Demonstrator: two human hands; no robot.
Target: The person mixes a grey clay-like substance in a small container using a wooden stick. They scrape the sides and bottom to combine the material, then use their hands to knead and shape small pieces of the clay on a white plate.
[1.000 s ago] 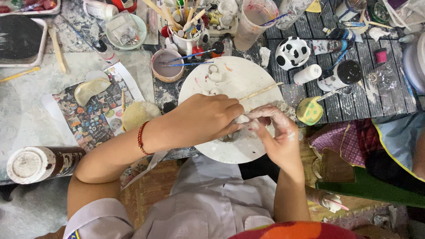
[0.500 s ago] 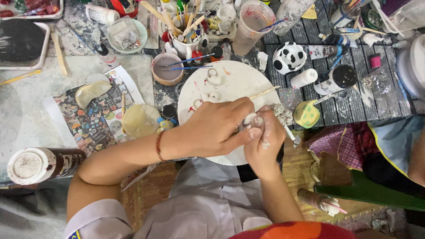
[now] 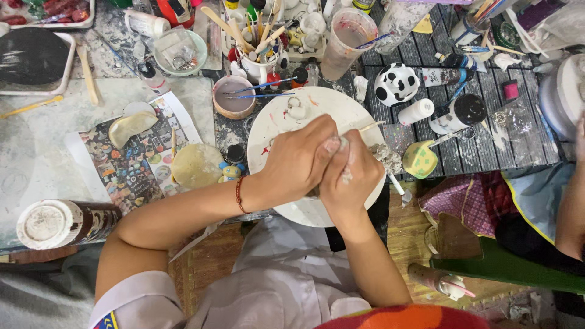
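I see both hands meeting over the white plate [image 3: 286,128], near its front right part. My left hand [image 3: 298,161] comes in from the left, its grip curled tight, fingers pressed against the right hand [image 3: 350,173]. The right grip is closed too, and the two together pinch a small pale lump [image 3: 343,146] between the fingertips; I cannot tell its shape, it is mostly hidden. The lump lies just ahead of both palms, above the plate, with neither hand clearly nearer. A thin stick [image 3: 370,127] sits at the plate's right rim, pointing away right. Beyond the plate stand a cup of brushes [image 3: 256,61] and a spotted pot [image 3: 396,83], so room ahead is tight. The near table edge lies just under my wrists; open space is mostly toward me.
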